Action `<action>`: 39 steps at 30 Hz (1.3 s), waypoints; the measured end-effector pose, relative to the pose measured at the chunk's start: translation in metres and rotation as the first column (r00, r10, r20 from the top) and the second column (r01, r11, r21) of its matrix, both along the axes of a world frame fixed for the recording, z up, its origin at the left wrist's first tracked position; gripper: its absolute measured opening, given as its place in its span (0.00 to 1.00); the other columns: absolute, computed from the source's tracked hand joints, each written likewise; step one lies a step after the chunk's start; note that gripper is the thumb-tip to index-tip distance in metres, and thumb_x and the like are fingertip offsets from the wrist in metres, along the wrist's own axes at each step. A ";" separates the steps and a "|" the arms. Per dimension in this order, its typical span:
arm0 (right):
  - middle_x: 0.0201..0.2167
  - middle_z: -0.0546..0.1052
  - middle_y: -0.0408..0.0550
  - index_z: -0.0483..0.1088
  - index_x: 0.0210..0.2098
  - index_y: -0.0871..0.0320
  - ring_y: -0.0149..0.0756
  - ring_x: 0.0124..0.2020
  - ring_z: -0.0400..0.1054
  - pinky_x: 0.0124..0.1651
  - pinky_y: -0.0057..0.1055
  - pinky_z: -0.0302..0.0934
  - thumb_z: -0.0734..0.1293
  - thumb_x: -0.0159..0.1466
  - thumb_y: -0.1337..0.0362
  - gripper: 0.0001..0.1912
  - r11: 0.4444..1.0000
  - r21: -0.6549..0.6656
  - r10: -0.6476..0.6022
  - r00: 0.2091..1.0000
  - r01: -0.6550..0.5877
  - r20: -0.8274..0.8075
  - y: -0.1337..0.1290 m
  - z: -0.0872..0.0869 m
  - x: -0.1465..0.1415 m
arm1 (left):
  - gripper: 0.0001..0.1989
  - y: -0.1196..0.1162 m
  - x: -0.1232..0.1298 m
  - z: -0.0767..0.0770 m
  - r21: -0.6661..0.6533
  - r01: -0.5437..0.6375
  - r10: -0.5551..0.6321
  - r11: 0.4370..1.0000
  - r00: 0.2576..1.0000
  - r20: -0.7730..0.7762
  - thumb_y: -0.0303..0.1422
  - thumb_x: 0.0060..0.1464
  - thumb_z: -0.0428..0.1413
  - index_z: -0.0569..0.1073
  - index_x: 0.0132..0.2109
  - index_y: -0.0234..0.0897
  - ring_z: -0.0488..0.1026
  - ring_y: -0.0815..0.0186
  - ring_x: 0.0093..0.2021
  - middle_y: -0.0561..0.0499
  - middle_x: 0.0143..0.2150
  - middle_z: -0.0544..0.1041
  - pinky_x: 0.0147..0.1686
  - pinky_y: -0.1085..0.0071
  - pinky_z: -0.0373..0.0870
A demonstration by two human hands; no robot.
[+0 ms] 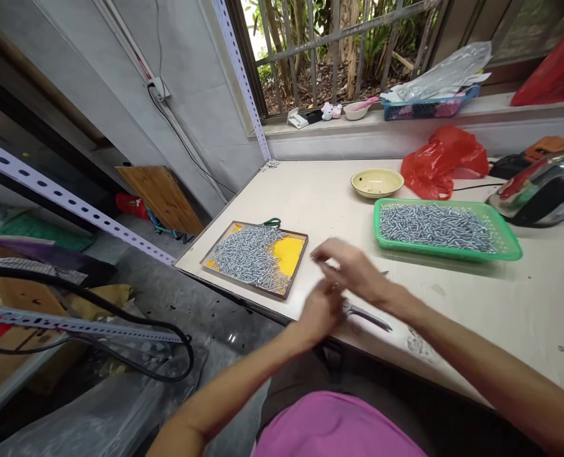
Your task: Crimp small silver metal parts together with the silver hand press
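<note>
My left hand (321,310) and my right hand (351,270) meet above the front of the table, their fingers curled close together. The right hand is blurred, and whatever either hand holds is too small or hidden to make out. Partly under the hands lies a grey metal tool with pointed blades, like scissors (368,315). Left of the hands, a shallow tray (302,266) with a yellow bottom (290,252) carries a heap of small silvery screws (248,257). More such screws (434,225) fill a green plastic basket (509,246) to the right.
A cream oval dish (377,183) and a red plastic bag (446,162) stand toward the back of the table (310,190). A clothes iron (543,187) is at the right. Dark green loop handles (273,223) show behind the tray. A perforated metal post (243,76) rises at the back corner.
</note>
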State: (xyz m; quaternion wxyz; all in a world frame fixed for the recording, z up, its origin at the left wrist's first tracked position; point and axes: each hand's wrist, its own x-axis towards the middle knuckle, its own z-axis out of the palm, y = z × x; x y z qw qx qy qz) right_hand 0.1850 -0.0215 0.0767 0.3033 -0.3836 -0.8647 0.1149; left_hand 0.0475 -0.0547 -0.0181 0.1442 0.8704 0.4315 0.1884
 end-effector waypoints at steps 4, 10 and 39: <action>0.35 0.74 0.49 0.68 0.39 0.53 0.41 0.37 0.69 0.44 0.41 0.63 0.60 0.66 0.62 0.07 0.878 0.209 -0.400 0.900 0.431 -0.174 0.009 0.032 0.092 | 0.13 0.059 -0.070 0.033 0.206 -0.367 0.402 0.907 0.900 -0.168 0.30 0.61 0.47 0.77 0.41 0.38 0.66 0.57 0.45 0.43 0.40 0.74 0.44 0.59 0.69; 0.31 0.70 0.54 0.69 0.38 0.53 0.53 0.37 0.67 0.36 0.48 0.61 0.54 0.67 0.56 0.15 0.771 0.249 -0.632 0.754 0.586 0.180 0.032 -0.023 0.195 | 0.12 0.099 -0.113 0.035 0.176 -0.363 0.403 0.915 0.802 -0.441 0.32 0.60 0.50 0.77 0.35 0.35 0.65 0.56 0.45 0.42 0.39 0.73 0.39 0.64 0.66; 0.40 0.72 0.53 0.72 0.46 0.60 0.38 0.41 0.65 0.44 0.32 0.60 0.59 0.68 0.66 0.12 0.907 -0.311 -0.180 0.929 0.285 0.324 -0.075 -0.076 0.047 | 0.11 0.025 -0.033 0.029 -0.146 -0.134 0.021 0.980 0.802 -0.597 0.33 0.62 0.48 0.74 0.42 0.35 0.73 0.60 0.42 0.44 0.42 0.74 0.37 0.68 0.64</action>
